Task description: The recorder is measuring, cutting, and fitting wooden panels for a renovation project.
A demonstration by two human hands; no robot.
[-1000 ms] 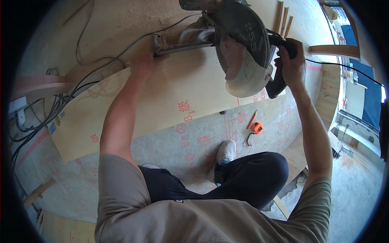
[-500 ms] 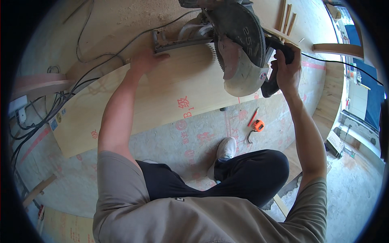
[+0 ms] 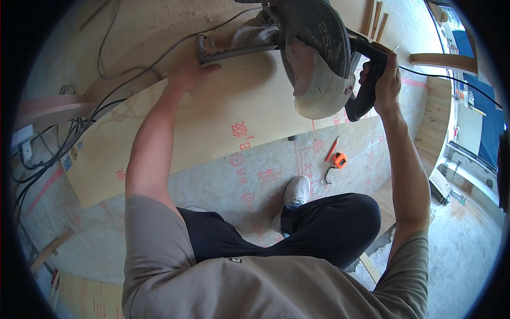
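Left hand flat, fingers spread, pressing long pale wooden board near saw fence. Right hand clenched round black handle of grey mitre saw. Orange tape measure on floor, right.

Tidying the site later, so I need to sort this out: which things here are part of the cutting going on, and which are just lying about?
In use:
- mitre saw, right hand on its handle
- long wooden board, left hand pressing it down

Lying about:
- orange tape measure
- red pencil
- loose cables
- wood strips
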